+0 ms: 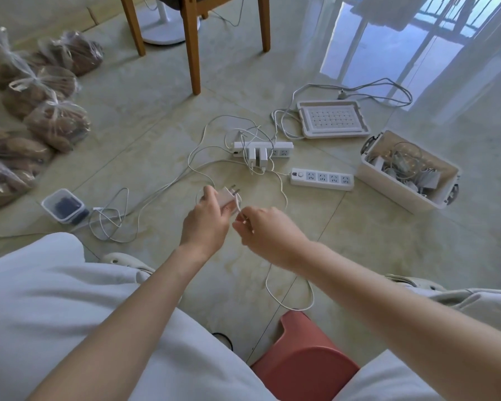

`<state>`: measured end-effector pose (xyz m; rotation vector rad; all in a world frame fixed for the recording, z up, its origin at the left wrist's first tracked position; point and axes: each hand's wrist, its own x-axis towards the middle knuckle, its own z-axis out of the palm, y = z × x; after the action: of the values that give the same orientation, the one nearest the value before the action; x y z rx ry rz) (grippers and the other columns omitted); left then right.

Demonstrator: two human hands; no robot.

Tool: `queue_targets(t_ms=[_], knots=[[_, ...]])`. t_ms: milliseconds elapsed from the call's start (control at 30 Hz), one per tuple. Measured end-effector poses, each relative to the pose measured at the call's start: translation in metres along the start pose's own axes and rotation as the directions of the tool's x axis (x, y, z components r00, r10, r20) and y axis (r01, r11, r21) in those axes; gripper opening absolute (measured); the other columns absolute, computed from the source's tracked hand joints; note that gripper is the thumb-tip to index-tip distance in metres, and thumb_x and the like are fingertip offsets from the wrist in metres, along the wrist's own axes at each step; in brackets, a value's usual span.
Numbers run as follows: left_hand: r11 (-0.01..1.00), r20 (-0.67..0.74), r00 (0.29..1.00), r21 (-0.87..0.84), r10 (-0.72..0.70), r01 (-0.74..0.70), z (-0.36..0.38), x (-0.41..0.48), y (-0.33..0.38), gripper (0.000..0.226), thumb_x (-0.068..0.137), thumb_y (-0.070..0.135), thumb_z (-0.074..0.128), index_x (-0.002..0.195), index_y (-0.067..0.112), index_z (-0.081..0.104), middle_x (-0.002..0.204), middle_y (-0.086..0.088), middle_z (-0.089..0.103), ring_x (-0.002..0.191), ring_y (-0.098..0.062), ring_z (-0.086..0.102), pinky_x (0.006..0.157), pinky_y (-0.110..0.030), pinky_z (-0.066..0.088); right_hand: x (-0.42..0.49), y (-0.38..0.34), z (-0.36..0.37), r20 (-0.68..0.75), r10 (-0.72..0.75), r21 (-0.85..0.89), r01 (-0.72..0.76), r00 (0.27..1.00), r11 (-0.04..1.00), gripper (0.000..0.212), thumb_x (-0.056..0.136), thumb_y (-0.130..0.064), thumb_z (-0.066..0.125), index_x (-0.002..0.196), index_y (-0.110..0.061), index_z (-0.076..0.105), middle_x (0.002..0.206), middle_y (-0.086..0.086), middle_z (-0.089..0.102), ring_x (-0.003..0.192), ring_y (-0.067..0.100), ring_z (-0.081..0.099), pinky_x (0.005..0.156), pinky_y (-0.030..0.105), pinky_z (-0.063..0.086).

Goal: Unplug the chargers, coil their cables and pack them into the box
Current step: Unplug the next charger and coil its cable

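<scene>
Your left hand (211, 219) is gripping the charger (225, 197), right hand (268, 234) pinching its cable (237, 204); 6 o'clock slack could be tangling.

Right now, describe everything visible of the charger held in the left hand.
The charger is a small white block, plastic by its look, with two metal prongs pointing up and away from the person. It is unplugged, tilted, and held off the floor. The left hand grips its body and hides the lower part. A thin white cable runs beside it to the right hand, which pinches it close by.
</scene>
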<state>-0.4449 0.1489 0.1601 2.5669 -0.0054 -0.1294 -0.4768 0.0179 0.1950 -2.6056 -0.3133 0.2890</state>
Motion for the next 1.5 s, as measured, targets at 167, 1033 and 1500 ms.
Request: queue_targets(t_ms=[167, 1033, 1500], knots=[[0.843, 0.017, 0.971, -0.493, -0.238, 0.215, 0.006, 0.008, -0.003, 0.029, 0.097, 0.030, 0.049, 0.094, 0.007, 0.031, 0.104, -0.019, 0.058, 0.082, -0.033, 0.063, 0.064, -0.036, 0.045, -0.019, 0.003, 0.037, -0.037, -0.057, -0.021, 0.057, 0.998, 0.998, 0.029, 0.097, -0.027, 0.043, 0.119, -0.011, 0.052, 0.117, 0.005, 0.060, 0.114, 0.024, 0.046, 0.105, 0.028, 0.024], [0.165, 0.701, 0.697, -0.713, 0.150, 0.682, -0.051, 0.003, 0.026, 0.035, 0.096, 0.023, 0.030, 0.094, 0.000, 0.057, 0.067, -0.019, 0.061, 0.030, -0.010, 0.038, 0.035, -0.016, 0.025, -0.033, 0.069, 0.023, 0.207, -0.113, -0.194, 0.154, 0.972, 0.969, 0.021, 0.098, -0.014, 0.036, 0.098, -0.016, 0.057, 0.094, 0.002, 0.066, 0.089, 0.026, 0.058, 0.085, 0.031, 0.039], [0.942, 0.540, 0.826, -0.333, 0.160, 0.035, -0.039, 0.005, 0.001, 0.037, 0.093, 0.043, 0.051, 0.073, 0.012, 0.045, 0.054, -0.002, 0.038, 0.035, -0.014, 0.037, 0.038, -0.021, 0.024, 0.003, 0.081, -0.037, -0.028, -0.186, -0.437, 0.155, 0.982, 0.886, 0.042, 0.096, -0.045, 0.040, 0.087, -0.011, 0.063, 0.086, 0.003, 0.066, 0.084, 0.026, 0.060, 0.074, 0.030, 0.036]])
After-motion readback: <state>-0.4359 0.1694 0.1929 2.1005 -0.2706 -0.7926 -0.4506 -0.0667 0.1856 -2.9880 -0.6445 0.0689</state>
